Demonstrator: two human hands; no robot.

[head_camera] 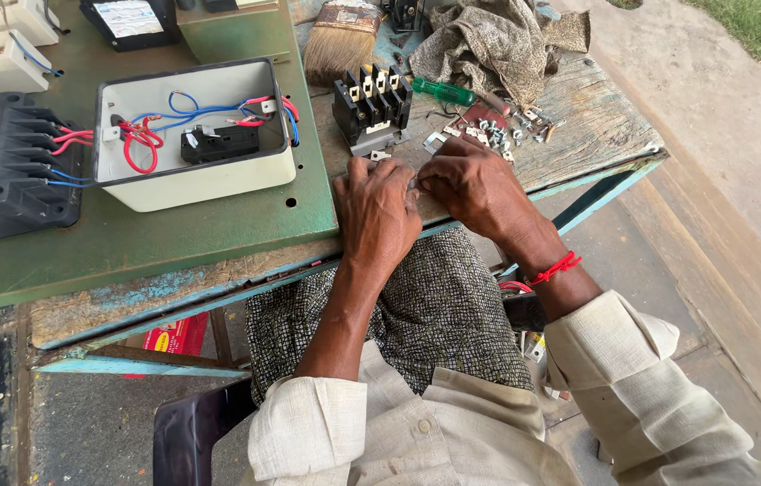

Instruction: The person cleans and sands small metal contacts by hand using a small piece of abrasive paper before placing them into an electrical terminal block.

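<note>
worn green surface (219, 234) outdoors: left hand (379, 209) and right hand (475, 184) meet at its edge, fingertips pinching something tiny, lower centre. black switch block (371, 108) stripped above; screws (497, 133) loose, reassembly apparently unfinished.

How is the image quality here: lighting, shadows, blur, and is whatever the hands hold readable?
Head view: even, soft daylight, no glare or hard shadows; sharp focus across the workbench, slight wide-angle bending at the edges. The left hand and right hand meet fingertip to fingertip, hiding whatever small part lies between them. The open white box with wires is clear.
</note>
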